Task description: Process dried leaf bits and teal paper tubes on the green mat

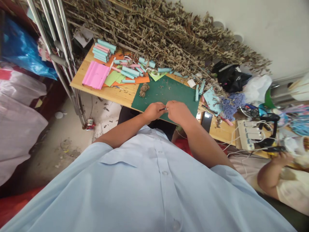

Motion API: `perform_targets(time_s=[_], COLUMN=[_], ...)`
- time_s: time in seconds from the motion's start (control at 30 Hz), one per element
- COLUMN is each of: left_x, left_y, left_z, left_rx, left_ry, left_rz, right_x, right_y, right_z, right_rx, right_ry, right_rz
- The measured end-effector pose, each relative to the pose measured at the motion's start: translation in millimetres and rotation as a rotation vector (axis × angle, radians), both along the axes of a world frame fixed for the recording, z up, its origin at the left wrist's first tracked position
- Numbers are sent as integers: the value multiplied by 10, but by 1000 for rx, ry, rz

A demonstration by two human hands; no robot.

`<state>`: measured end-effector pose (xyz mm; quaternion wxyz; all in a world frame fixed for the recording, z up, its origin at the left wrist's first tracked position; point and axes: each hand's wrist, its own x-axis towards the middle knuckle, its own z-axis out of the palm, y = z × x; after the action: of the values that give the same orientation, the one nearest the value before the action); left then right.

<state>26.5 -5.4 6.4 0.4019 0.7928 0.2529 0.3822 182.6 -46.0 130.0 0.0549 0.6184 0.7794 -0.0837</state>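
My left hand point(154, 111) and my right hand point(176, 111) meet over the front edge of a green mat point(166, 90). Fingers of both are closed around a small, pale item point(165, 109), too small to name. On the mat, beyond my left hand, lies a brown clump of dried plant point(144, 90). Blue and pink paper rolls point(130, 71) are piled on orange and green sheets behind the mat's left side. Pink paper point(96, 74) rests at the table's left end. Two blue rolls point(197, 92) stand out near the mat's right edge.
Dried leafy stalks point(169, 35) stretch along the back. A black phone point(207, 121), a power strip point(246, 134) and purple strands point(231, 103) are on the right. Metal crutches point(58, 48) lean at the left end. Another person's arm point(271, 177) is at the lower right.
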Motion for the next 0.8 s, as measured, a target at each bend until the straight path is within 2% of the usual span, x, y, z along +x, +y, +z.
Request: perform_targets(time_s=[0.3, 0.6, 0.8], left_x=[8, 7, 19], left_y=[-2, -6, -5], left_z=[-34, -13, -33], left_rx=[-7, 4, -15], left_ry=[5, 21, 24], left_rz=[4, 10, 13], right_x=[19, 53, 56], right_y=[-50, -131, -45], right_z=[54, -18, -50], right_rx=[22, 67, 3], right_ry=[261, 383, 508], right_rz=[-230, -195, -390])
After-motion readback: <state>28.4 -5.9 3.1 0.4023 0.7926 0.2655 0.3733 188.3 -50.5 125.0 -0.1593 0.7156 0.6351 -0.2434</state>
